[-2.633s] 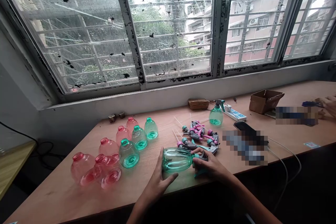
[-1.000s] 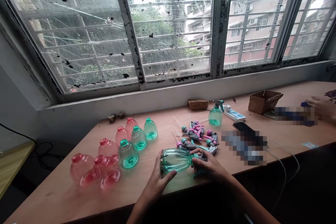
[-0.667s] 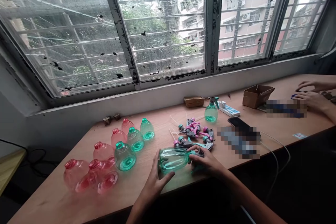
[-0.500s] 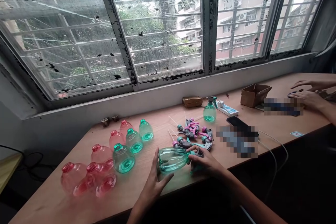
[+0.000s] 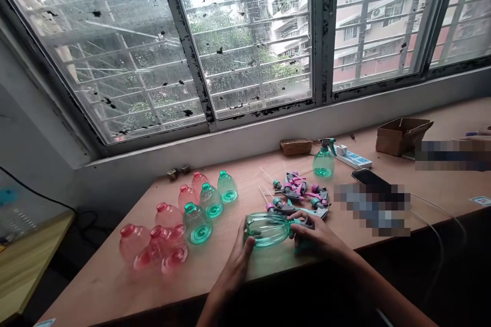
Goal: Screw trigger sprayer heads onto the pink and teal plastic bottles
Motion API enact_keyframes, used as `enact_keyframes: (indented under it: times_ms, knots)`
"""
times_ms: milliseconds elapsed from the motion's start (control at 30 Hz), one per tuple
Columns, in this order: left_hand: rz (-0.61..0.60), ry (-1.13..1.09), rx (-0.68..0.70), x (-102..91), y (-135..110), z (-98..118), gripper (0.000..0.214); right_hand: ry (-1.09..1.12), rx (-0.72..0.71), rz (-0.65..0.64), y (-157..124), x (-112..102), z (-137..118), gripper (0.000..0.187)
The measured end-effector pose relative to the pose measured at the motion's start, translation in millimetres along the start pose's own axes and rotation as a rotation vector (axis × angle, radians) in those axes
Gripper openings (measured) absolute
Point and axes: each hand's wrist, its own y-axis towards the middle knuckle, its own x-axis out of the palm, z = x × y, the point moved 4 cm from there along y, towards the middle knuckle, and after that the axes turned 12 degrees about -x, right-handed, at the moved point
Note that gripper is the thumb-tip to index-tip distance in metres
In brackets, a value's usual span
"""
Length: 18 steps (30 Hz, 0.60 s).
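Note:
A clear green plastic bottle point(image 5: 268, 229) lies on its side near the front edge of the wooden table point(image 5: 115, 286). My left hand point(image 5: 238, 261) cups its base, thumb and fingers curled round it. At the bottle's neck, my right hand point(image 5: 318, 239) is closed on a spray trigger head point(image 5: 304, 223). Just behind lies a pile of pink and teal trigger heads point(image 5: 298, 194) with thin dip tubes.
Empty pink bottles point(image 5: 153, 245) and green bottles point(image 5: 209, 203) stand and lie at the left. A finished green spray bottle point(image 5: 323, 160), a power strip point(image 5: 353, 158), a phone point(image 5: 370, 180), cables and a cardboard box point(image 5: 401, 134) sit to the right. Windows run behind.
The view swung left and then back right. Another person's hands at the far right have almost left the picture. My hands have stayed on the lying bottle and its trigger head.

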Motion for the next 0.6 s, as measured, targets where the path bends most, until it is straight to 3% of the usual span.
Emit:
enact_keyframes:
  times_ms: [233,600]
  knots:
    - [0.025,0.019,-0.020,0.3,4,3,0.086,0.011,0.006,0.014,2,5,-8,0.042]
    - [0.010,-0.014,0.008,0.1,3,9,0.083,0.021,-0.022,0.011,4,2,6,0.040]
